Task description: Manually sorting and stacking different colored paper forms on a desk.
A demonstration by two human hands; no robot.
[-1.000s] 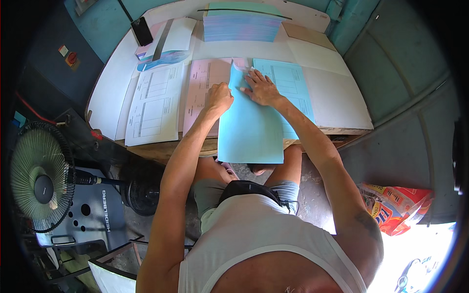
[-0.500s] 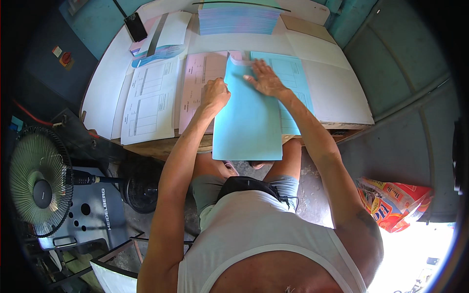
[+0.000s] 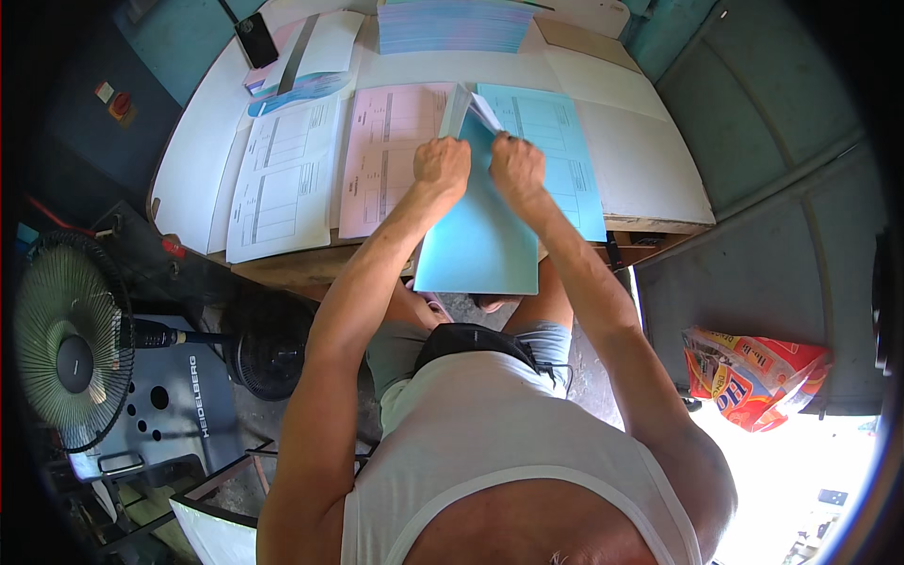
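My left hand (image 3: 443, 168) is closed on the left side of a few blue sheets of paper (image 3: 478, 250). Closed on their right side near the top is my right hand (image 3: 517, 169). Between the hands the sheets bow, and their far corners curl up, showing pale undersides. Their near end juts past the table edge over my lap. Under and beside them lie a pink stack of printed forms (image 3: 391, 141) and a blue stack of printed forms (image 3: 546, 132). White printed forms (image 3: 284, 179) rest farther left.
A tall paper stack (image 3: 452, 30) stands at the table's back, a brown board (image 3: 589, 47) right of it. Bundled sheets (image 3: 320, 61) and a phone (image 3: 255, 40) sit back left. A fan (image 3: 73, 353) stands left, a red plastic bag (image 3: 753, 377) right.
My right hand has gone from lying flat with spread fingers to closing on the sheets' right side. My left hand has shifted slightly right, and the sheets' far corners now curl up.
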